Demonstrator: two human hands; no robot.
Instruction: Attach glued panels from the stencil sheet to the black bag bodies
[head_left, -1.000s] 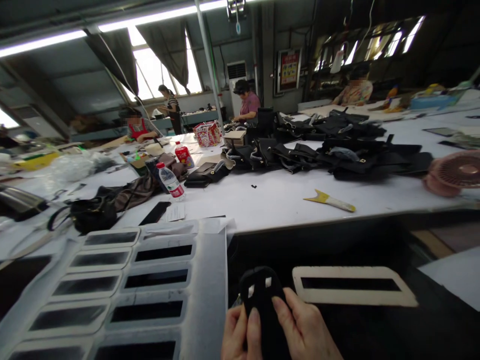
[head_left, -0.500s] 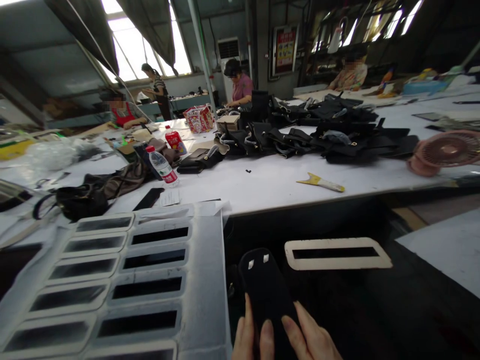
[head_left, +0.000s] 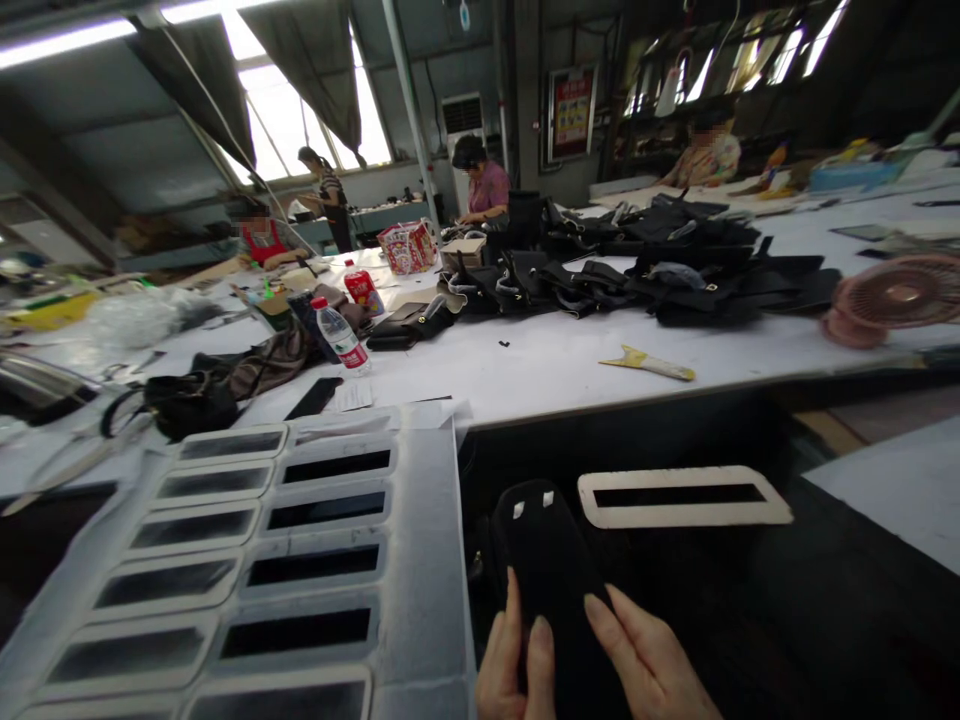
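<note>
At the bottom of the head view, my left hand (head_left: pixel 517 655) grips the left side of a black, rounded-end bag piece (head_left: pixel 551 560). My right hand (head_left: pixel 646 650) presses its thumb and fingers on the right side of the same piece. Two small white tabs show near its far end, and its near end runs out of the picture. Beyond my right hand lies a cream frame-shaped piece (head_left: pixel 686 517) with a long slot, on a dark surface. To the left, a translucent sheet (head_left: pixel 427 560) carries several pale slotted frames (head_left: pixel 367 560) in two columns.
A white table (head_left: pixel 525 385) stretches ahead, with a pile of black bags (head_left: pixel 585 285), a yellow-handled tool (head_left: pixel 649 365), a pink fan (head_left: pixel 892 295), a water bottle (head_left: pixel 341 335) and a phone (head_left: pixel 313 397). Several people are further back, one in a purple shirt (head_left: pixel 489 190).
The view has shifted slightly, so the surroundings appear further right. Both hands still hold the black piece, which sits a little higher and further right in the picture.
</note>
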